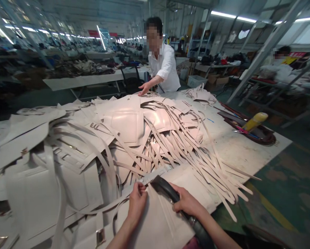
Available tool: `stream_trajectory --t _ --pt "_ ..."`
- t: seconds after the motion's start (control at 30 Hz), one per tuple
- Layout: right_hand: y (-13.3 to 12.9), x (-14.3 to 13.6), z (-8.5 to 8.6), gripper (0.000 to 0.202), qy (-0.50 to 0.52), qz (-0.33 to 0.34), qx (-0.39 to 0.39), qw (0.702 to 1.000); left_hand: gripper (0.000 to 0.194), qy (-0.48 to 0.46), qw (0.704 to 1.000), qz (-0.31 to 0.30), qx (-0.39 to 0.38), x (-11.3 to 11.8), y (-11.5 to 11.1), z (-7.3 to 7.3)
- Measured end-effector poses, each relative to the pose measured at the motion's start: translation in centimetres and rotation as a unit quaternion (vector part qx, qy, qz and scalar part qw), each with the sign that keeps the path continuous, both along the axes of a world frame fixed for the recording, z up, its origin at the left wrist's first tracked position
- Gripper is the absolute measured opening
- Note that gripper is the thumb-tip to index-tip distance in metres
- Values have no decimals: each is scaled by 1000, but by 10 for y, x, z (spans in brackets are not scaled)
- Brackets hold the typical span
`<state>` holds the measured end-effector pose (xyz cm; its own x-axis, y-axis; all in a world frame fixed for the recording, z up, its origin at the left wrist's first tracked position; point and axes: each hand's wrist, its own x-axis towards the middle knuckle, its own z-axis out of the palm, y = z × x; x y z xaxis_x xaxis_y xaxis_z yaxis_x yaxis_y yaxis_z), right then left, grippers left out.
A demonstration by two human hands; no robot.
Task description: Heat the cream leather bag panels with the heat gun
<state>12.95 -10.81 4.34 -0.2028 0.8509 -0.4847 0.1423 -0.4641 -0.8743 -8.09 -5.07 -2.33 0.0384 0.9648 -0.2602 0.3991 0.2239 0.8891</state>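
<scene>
My left hand point(137, 200) pinches the top edge of a flat white leather panel point(157, 221) lying at the near edge of the table. My right hand point(186, 201) is closed around a black curved tool point(165, 188), whose dark body runs back under my forearm; its front end rests on the same panel's upper edge. Just beyond my hands lies a big heap of white leather panels and straps point(134, 135), some with metal buckles.
A co-worker in a white shirt point(165, 67) stands at the table's far side, one hand point(144, 89) reaching onto the pile. A dark tray point(258, 133) with a yellow bottle point(255, 121) sits at the right. The table's right edge point(274, 152) borders green floor. Metal posts and more tables stand behind.
</scene>
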Motion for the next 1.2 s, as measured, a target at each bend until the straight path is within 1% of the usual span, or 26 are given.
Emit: stream_trajectory --t 0.07,0.13,0.2,0.3,0.4,0.47,0.53,0.6,0.63,0.7,0.77,0.83,0.93,1.0,1.03,1.13,1.2 --pt "-3 0 6 87 31 19 -9 999 27 -85 995 4 -45 2 0 -3" --pt "-1 -2 7 88 45 19 -13 999 40 -173 980 6 -95 4 0 -3" --pt "6 -5 5 87 45 9 -12 999 51 -223 966 17 -127 6 -1 -1" --pt "13 -8 6 86 43 -15 11 999 63 -234 962 22 -138 8 -2 7" --pt "9 -6 13 86 34 -23 29 999 71 -229 962 18 -144 11 -3 15" --pt "1 -6 16 86 26 -2 10 1000 72 -242 958 14 -155 13 -2 18" --pt "-7 -6 15 85 -21 0 -11 1000 72 -244 956 8 -163 13 -1 17" --pt "-12 -2 10 84 -110 -40 -12 993 69 -223 962 2 -158 12 0 13" --pt "-15 2 6 84 -160 -68 -9 985 66 -196 969 -4 -148 12 1 11" --pt "-20 16 0 84 -239 -115 -11 964 52 -115 987 -21 -111 11 4 6" --pt "-25 34 -6 86 -278 -134 -30 951 39 -23 996 -46 -70 11 7 3" --pt "-27 49 -10 86 -286 -132 -52 948 32 21 994 -88 -65 14 11 0" --pt "-20 64 -15 80 -255 -124 -73 956 28 1 982 -145 -121 20 16 -4" --pt "-12 68 -17 79 -253 -141 -66 955 29 -6 977 -154 -149 22 17 -8" --pt "-8 70 -17 81 -262 -157 -57 951 30 0 976 -158 -150 22 17 -10" --pt "-5 75 -13 84 -298 -207 -27 931 32 61 977 -176 -104 14 16 -12" --pt "-13 78 -9 83 -296 -214 -16 931 35 129 973 -178 -63 8 14 -10"
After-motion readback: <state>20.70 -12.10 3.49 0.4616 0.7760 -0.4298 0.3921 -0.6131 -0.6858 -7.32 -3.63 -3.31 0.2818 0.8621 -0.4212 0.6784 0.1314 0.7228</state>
